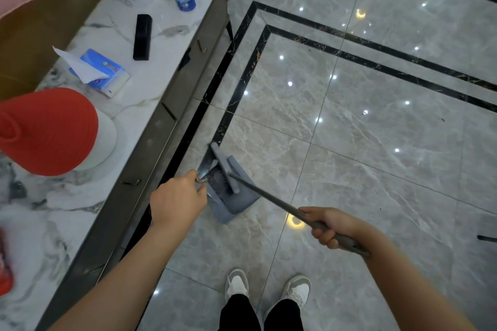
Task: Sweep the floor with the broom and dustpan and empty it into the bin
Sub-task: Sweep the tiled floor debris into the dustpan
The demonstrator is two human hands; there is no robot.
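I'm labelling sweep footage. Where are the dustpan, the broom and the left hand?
dustpan (243, 200): head view, grey pan wall.
broom (224, 162): head view, its head.
left hand (177, 200): head view, back of hand.

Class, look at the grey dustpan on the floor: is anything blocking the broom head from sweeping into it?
Nothing visible does. The grey broom head already lies in the grey plastic dustpan; no bin is in view.

Red hat (45, 130) cut by left edge; dustpan (236, 196) handle top hidden under left hand (177, 200)
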